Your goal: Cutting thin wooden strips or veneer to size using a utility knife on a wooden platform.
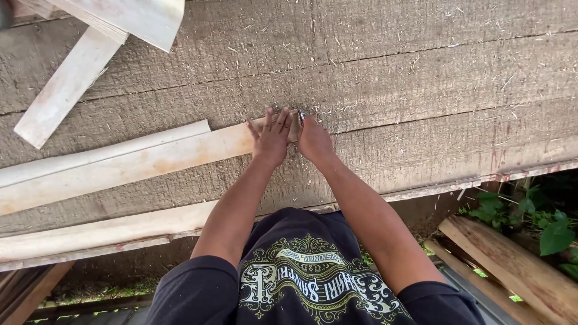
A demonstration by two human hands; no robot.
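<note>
A long pale wooden slat [138,157] lies across rough grey planks [385,78], running from the left edge to the middle. My left hand [271,137] presses flat on the slat's right end, fingers spread. My right hand [314,139] is closed beside it at the slat's tip, gripping a small tool with a dark end [301,114]; most of the tool is hidden by the fist. Wood shavings are scattered around both hands.
Two pale boards [66,84] lean in at the top left. Another pale slat [102,232] lies along the planks' near edge. Stacked timber [512,265] and green leaves [536,216] sit at the lower right, below the platform's edge.
</note>
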